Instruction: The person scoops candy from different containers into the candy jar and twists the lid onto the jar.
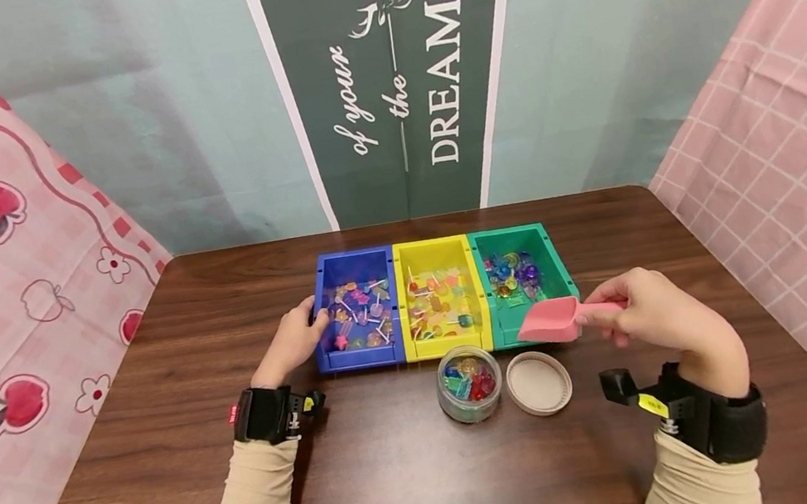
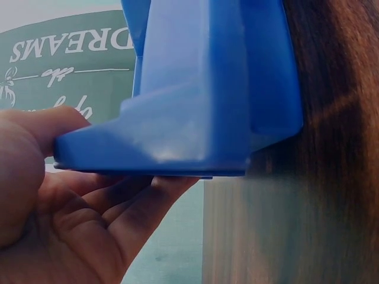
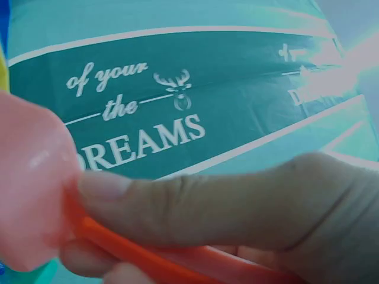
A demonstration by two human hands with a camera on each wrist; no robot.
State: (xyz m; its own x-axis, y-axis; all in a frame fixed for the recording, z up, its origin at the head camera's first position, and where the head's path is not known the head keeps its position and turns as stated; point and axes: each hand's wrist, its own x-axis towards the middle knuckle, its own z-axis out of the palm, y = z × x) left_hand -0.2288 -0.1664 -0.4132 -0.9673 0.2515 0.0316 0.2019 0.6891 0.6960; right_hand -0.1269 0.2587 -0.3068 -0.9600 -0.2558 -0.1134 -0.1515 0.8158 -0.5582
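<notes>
My right hand pinches the handle of a pink scoop between thumb and fingers. The scoop's bowl overlaps the front edge of the green bin, and nothing shows in it. Inside that bin lie blue, purple and yellow gem-like beads. My left hand grips the left side of the blue bin, thumb at the rim and fingers along the outer wall in the left wrist view. Small lollipop-shaped and candy-like pieces lie in the blue bin.
Between the blue and green bins stands a yellow bin with similar small pieces. In front are a clear jar of coloured pieces and its pale lid, lying on the brown wooden table. Fabric curtains surround the table.
</notes>
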